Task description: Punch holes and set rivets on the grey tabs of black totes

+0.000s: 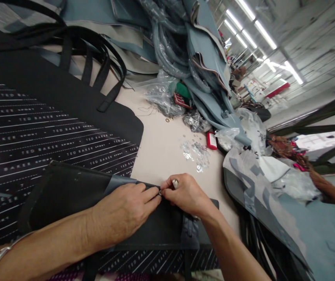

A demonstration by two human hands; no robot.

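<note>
My left hand (129,208) lies across a black bag panel (70,187), its fingers together and gripping near the top edge. My right hand (186,193) meets it there, thumb and forefinger pinching a small metal washer (160,192) against that edge. A pale rounded tip (175,183) sticks out between the right hand's fingers; what it belongs to is hidden. A blue-grey strip (117,182) wraps the panel edge beside the left fingers. Beyond the hands, several loose silvery washers (199,154) are scattered on the pale tabletop (152,156).
Black fabric with printed lettering (53,132) and black bag handles (103,74) cover the left. Blue-grey pieces (173,43) are heaped at the back. A small red box (211,140), plastic bags (163,95) and a dark grey panel (237,183) lie at the right.
</note>
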